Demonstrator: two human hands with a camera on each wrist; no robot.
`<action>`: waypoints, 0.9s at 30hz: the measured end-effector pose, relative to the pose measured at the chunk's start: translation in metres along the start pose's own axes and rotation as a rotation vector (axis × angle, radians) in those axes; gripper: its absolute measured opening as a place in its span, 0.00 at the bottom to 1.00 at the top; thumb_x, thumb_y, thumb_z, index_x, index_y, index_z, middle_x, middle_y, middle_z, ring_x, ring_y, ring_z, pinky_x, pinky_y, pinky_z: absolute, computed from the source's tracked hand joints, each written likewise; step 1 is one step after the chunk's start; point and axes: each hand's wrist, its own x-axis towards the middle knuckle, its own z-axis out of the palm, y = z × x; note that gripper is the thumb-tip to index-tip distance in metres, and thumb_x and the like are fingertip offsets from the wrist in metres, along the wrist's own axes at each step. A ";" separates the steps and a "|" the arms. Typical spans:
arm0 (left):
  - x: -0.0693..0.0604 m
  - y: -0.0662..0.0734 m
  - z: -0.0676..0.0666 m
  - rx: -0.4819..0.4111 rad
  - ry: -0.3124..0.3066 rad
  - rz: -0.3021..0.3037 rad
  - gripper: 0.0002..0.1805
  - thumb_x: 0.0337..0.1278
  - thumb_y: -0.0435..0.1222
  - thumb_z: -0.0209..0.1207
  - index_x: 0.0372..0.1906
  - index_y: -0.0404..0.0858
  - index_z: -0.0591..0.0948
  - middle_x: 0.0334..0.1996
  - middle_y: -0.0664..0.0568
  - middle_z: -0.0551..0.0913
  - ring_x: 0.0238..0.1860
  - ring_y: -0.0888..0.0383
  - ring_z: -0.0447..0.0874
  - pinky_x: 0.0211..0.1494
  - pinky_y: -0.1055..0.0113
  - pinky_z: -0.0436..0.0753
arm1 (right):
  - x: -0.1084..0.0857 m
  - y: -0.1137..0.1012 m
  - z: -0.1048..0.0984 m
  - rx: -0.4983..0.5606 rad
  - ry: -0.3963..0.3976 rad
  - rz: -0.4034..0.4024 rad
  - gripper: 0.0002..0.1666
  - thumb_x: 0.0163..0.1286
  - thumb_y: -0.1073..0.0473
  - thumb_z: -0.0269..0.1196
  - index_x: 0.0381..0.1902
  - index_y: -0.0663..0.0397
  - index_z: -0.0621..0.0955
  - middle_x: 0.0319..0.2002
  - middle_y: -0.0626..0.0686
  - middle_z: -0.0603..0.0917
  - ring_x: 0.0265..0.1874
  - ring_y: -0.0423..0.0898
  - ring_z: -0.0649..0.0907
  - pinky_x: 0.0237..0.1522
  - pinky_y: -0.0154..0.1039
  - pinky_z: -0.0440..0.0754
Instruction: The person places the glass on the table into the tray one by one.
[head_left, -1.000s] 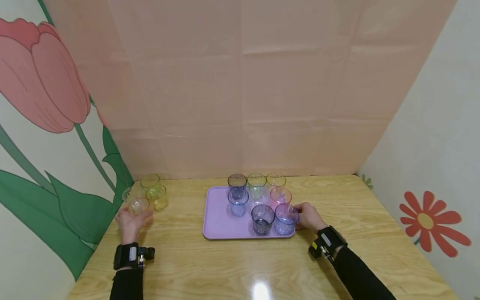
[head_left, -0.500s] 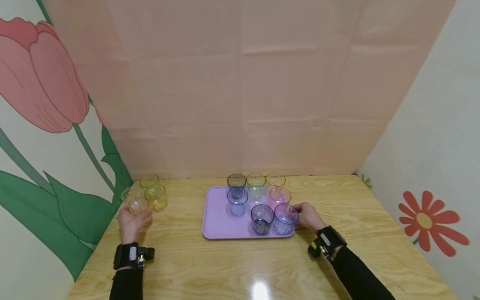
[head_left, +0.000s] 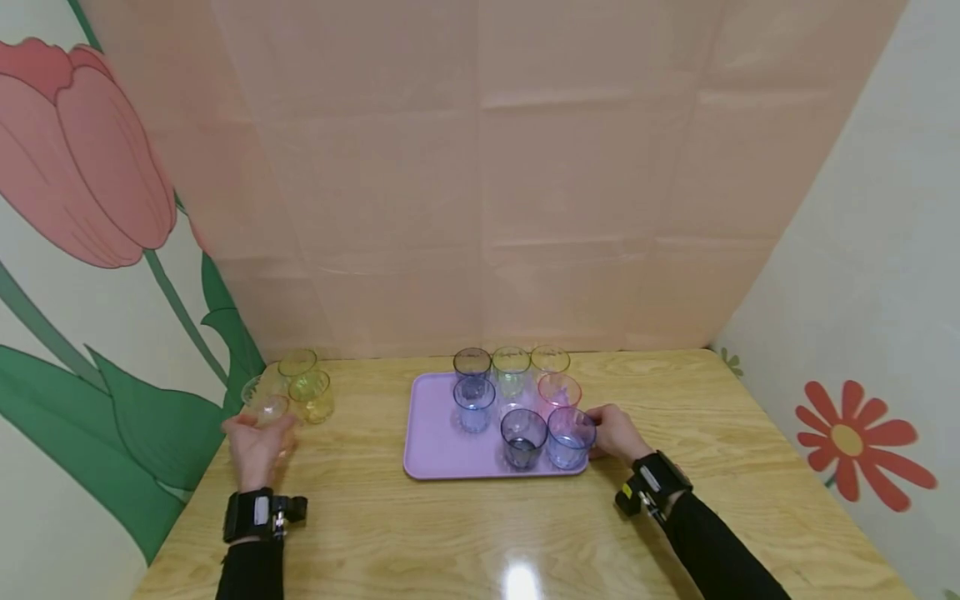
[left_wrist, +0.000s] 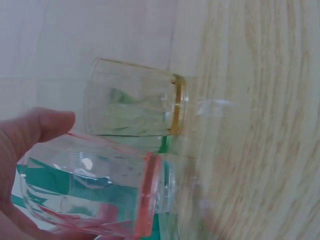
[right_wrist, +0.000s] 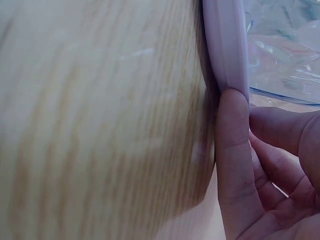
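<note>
My left hand (head_left: 257, 448) grips a clear glass with a pinkish-red base (left_wrist: 90, 187), thumb on one side and fingers round the other. Close by stand a yellow glass (head_left: 312, 398), a paler yellow one (head_left: 297, 363) behind it and a clear glass (head_left: 255, 390), partly hidden by the held one. On the right, my right hand (head_left: 617, 431) pinches the rim of the lilac tray (right_wrist: 230, 45) between thumb and finger. Beside those fingers a blue glass (head_left: 572, 442) stands on the tray, a dark grey glass (head_left: 523, 442) to its left.
Several more glasses stand on the tray: a pink one (head_left: 559, 392), a blue one (head_left: 473, 408), and a dark one (head_left: 472, 363), a green one (head_left: 512, 367) and a yellow one (head_left: 551, 360) at the back. A peach-coloured sheet (head_left: 480, 208) hangs behind the table (head_left: 420, 542).
My left hand has shifted slightly left, carrying the clear glass with it. My right hand and the tray have stayed in place.
</note>
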 end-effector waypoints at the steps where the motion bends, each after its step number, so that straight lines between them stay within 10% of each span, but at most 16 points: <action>1: 0.000 0.001 -0.001 -0.004 0.012 0.004 0.44 0.60 0.35 0.73 0.69 0.28 0.56 0.56 0.37 0.67 0.51 0.44 0.72 0.41 0.70 0.74 | 0.000 -0.001 0.000 -0.004 -0.001 -0.003 0.14 0.70 0.71 0.66 0.52 0.74 0.85 0.38 0.61 0.88 0.31 0.46 0.86 0.32 0.44 0.92; 12: -0.006 0.015 0.005 0.018 0.090 0.153 0.46 0.56 0.34 0.73 0.72 0.28 0.58 0.45 0.48 0.65 0.46 0.53 0.65 0.43 0.67 0.66 | 0.001 -0.002 -0.001 -0.003 -0.011 0.015 0.14 0.71 0.72 0.65 0.53 0.73 0.85 0.39 0.61 0.88 0.31 0.47 0.86 0.32 0.44 0.92; 27: -0.025 0.035 0.031 -0.166 -0.122 0.154 0.39 0.60 0.26 0.69 0.71 0.29 0.62 0.60 0.40 0.72 0.55 0.54 0.69 0.44 0.78 0.73 | 0.002 -0.001 -0.002 -0.013 -0.026 0.015 0.15 0.70 0.72 0.66 0.53 0.73 0.85 0.39 0.62 0.88 0.32 0.48 0.87 0.32 0.44 0.92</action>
